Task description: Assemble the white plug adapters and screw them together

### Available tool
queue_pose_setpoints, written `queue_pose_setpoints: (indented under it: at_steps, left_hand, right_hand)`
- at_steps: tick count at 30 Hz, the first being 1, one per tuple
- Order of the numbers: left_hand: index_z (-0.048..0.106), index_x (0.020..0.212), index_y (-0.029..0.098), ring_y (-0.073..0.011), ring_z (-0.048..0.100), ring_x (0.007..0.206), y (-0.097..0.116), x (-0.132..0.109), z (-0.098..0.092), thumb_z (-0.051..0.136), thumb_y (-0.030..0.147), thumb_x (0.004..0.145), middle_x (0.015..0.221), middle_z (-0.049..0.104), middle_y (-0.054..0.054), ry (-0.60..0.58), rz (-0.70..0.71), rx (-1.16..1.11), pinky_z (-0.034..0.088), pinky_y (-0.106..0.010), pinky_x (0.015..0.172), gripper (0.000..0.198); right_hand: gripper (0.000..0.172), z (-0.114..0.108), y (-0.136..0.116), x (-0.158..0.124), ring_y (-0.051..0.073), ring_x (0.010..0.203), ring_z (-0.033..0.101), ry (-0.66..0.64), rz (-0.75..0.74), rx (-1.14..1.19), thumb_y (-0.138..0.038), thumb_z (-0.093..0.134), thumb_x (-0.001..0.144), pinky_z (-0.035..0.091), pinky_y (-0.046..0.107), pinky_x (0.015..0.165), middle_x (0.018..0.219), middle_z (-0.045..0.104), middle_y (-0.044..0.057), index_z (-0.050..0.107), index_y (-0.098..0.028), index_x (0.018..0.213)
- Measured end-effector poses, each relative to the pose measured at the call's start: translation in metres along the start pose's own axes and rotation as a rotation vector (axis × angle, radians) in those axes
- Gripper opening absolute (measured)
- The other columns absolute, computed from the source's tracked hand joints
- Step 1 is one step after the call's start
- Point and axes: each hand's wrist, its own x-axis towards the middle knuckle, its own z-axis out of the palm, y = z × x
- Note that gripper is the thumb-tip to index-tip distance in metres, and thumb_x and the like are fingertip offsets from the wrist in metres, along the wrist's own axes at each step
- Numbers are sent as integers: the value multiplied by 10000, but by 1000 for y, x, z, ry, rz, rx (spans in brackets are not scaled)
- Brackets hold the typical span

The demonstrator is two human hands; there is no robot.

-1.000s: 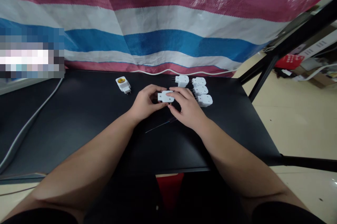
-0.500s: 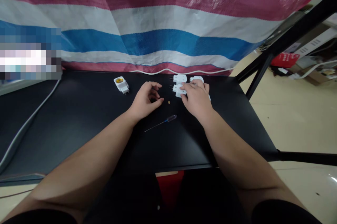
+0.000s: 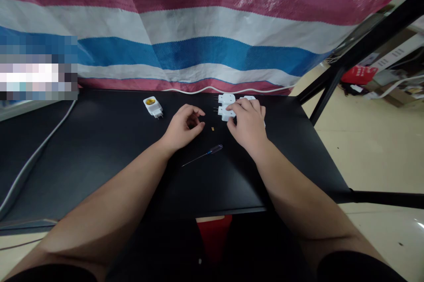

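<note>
Plugs [image 3: 228, 99] sit by and under my right hand [image 3: 249, 116]; I can't tell if it grips one. Lining up, I guess. Left hand [image 3: 183, 125] looks half open, empty. Next move needs care near the gold bit [image 3: 213, 129].

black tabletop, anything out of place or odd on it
Nothing visibly spilled or damaged. One oddity: a tiny gold-coloured piece lies by itself between the left hand and the right hand, apart from the white plug adapters; it is too small to identify.

White plugs [image 3: 248, 97] (perhaps several) partly hidden beneath right hand [image 3: 247, 119].
</note>
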Motion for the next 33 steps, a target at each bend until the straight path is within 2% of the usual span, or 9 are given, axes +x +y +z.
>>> queue_pose_setpoints:
  at_steps: [2, 4, 6, 9, 17, 20, 23, 30, 33]
  left_hand:
    - [682, 1084, 211, -119, 640, 736, -1, 0, -1, 767, 192, 866, 1021, 561, -42, 20, -9, 19, 555, -275, 628, 234]
    - [680, 1082, 210, -118, 627, 719, -1, 0, -1, 764, 192, 862, 997, 573, -38, 37, -23, 31, 546, -277, 627, 236]
    - [679, 1077, 212, -120, 618, 707, -1, 0, -2, 767, 190, 853, 971, 581, -32, 43, -36, 35, 541, -280, 628, 241]
    - [685, 1065, 215, -124, 602, 695, -1, 0, -2, 774, 190, 840, 936, 581, -23, 37, -39, 43, 530, -281, 624, 244]
    - [697, 1061, 220, -132, 594, 697, -4, 0, -2, 770, 175, 836, 911, 595, -26, 23, -35, 57, 517, -287, 617, 241]
    - [701, 1061, 216, -128, 588, 699, -3, 0, -2, 766, 177, 839, 919, 590, -26, 16, -32, 61, 515, -287, 622, 235]
    - [703, 1051, 214, -130, 587, 698, -2, 1, -2, 769, 181, 833, 918, 594, -26, 17, -34, 61, 517, -291, 625, 230]
    - [708, 1048, 212, -131, 584, 702, -4, 0, -3, 761, 175, 842, 911, 597, -25, 8, -38, 78, 508, -291, 629, 216]
    - [708, 1045, 205, -129, 579, 706, -4, 0, -3, 756, 177, 848, 913, 592, -24, 1, -32, 84, 507, -290, 638, 204]
  right_hand:
    - [252, -6, -6, -4, 357, 1140, 605, -60, -58, 40, -169, 593, 965, 458, 535, 975, 1152, 723, 114, 790, -233, 1108]
    - [265, -9, -12, -7, 312, 1039, 653, -192, -130, 90, -169, 572, 984, 503, 487, 932, 1059, 745, 94, 813, -233, 1074]
    - [299, -7, -17, -11, 279, 964, 687, -316, -152, 112, -166, 561, 997, 533, 439, 841, 1049, 762, 83, 828, -237, 1114]
    - [344, 0, -20, -14, 257, 915, 713, -396, -132, 90, -183, 551, 1019, 541, 403, 749, 1089, 770, 89, 822, -239, 1224]
    - [311, 2, -20, -14, 262, 853, 713, -410, -86, 48, -221, 583, 998, 560, 417, 735, 1019, 766, 110, 816, -194, 1203]
    - [386, 1, -22, -15, 268, 909, 733, -428, -96, 96, -201, 577, 1004, 580, 428, 785, 1121, 774, 110, 777, -206, 1334]
    - [397, 0, -22, -15, 277, 937, 746, -451, -104, 119, -197, 560, 1015, 596, 450, 819, 1160, 780, 114, 778, -204, 1346]
    - [280, -3, -16, -13, 289, 823, 723, -430, -40, 23, -231, 565, 1004, 576, 472, 747, 889, 760, 135, 818, -168, 902]
    - [271, -5, -16, -13, 292, 821, 716, -448, 10, -35, -257, 571, 1005, 563, 464, 744, 887, 756, 150, 797, -150, 900]
